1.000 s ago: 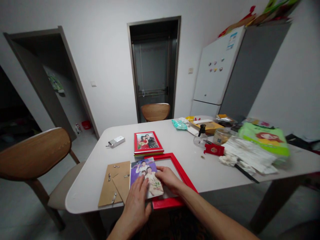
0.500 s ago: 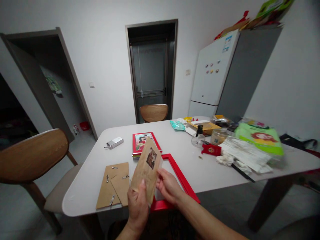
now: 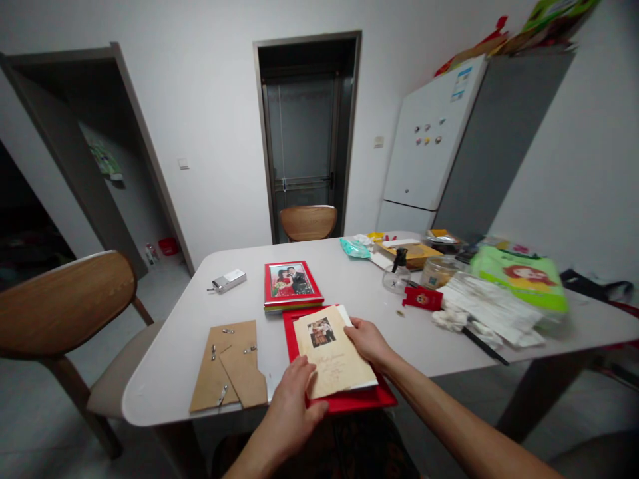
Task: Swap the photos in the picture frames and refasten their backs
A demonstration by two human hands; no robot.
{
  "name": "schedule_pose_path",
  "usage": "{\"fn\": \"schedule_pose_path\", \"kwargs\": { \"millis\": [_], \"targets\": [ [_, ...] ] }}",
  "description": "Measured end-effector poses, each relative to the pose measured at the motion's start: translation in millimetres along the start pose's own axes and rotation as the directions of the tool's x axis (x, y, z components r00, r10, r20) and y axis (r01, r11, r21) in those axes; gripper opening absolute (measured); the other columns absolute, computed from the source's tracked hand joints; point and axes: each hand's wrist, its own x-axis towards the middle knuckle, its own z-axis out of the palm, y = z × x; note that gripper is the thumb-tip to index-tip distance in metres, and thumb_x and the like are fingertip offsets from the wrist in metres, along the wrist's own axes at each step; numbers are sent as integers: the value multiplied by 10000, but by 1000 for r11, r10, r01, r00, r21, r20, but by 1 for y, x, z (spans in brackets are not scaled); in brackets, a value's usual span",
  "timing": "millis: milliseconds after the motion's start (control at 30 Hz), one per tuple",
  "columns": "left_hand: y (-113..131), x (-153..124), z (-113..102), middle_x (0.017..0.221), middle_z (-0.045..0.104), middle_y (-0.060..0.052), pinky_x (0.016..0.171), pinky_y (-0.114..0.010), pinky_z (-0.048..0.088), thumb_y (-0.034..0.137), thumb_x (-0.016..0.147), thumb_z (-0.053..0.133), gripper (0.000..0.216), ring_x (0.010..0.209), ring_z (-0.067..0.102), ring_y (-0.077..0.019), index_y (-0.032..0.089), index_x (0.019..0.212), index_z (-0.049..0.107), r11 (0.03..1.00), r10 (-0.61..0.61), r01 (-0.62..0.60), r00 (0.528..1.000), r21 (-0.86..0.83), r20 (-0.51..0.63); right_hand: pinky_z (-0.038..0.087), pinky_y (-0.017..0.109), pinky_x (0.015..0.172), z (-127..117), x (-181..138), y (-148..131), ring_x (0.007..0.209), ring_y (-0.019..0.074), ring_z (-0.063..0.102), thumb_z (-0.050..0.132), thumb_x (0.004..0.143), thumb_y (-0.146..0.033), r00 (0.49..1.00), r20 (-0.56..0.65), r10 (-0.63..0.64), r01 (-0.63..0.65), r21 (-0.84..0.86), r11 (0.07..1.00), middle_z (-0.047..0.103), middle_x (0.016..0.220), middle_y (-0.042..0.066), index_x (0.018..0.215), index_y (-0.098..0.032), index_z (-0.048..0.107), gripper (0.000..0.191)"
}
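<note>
- The person's left hand (image 3: 294, 394) lies at the near left edge of a cream printed sheet (image 3: 342, 359), its fingers bent over that edge and its thumb held apart, over the near rim of the frame below; it looks loosely spread, not clenched.
- The right hand (image 3: 370, 342) has its fingers curled against the sheet's right edge; whether the thumb pinches from the other side cannot be told.
- The cream sheet, bearing a small photo print, lies over a red picture frame (image 3: 290, 334), with white edges of another layer showing at its far and right sides. Whether it sits inside the rim or on top cannot be told.
- Left of the frame, apart from it, lies a brown backing board (image 3: 210, 372) with metal clips and a stand flap facing up.
- Beyond, a red-framed couple's photo (image 3: 293, 281) lies with its picture in place, and a silver device (image 3: 229, 282) sits to its left.
- On the far right are a clear spray bottle (image 3: 396, 279), a red packet (image 3: 422, 299) and a green package (image 3: 522, 276).
- Judged from this layout, the far frame looks finished; the near one has its sheets over it but no backing on, so board and clips appear left to do.
</note>
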Motion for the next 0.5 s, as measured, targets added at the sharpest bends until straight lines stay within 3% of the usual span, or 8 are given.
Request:
{"fn": "schedule_pose_path", "kwargs": {
  "millis": [100,300,400,500],
  "targets": [
    [-5,-1,2,1294,367,-170,1011,-415,254,222,603,606,574,1208,313,-258,104,1148,472,997,40,-42,999,70,28,447,212,484,2,6,3,586,155,611,367,671,-145,1000,7,-21,22,-47,999,664,674,48,1011,-109,562,394],
    [-10,-1,-1,1325,320,-162,1021,-389,249,224,610,611,647,1223,288,-235,95,1207,397,995,28,-33,998,93,52,460,239,524,2,5,2,614,168,618,331,679,-136,994,104,16,-21,45,999,665,703,68,1023,-86,544,407],
    [-10,-1,-3,1330,312,-159,1024,-376,247,229,612,616,651,1225,282,-231,94,1210,395,991,26,-35,997,127,67,444,225,551,6,3,-3,624,157,611,301,695,-124,996,92,-8,27,-203,979,663,742,88,971,-78,567,386],
    [-10,-1,-4,1328,319,-153,1023,-380,248,245,616,617,634,1225,283,-235,102,1199,412,984,36,-49,996,170,76,410,220,618,7,2,-7,716,167,594,321,717,-150,992,1,-126,107,-534,838,652,824,116,868,-87,607,329]
  ]
}}
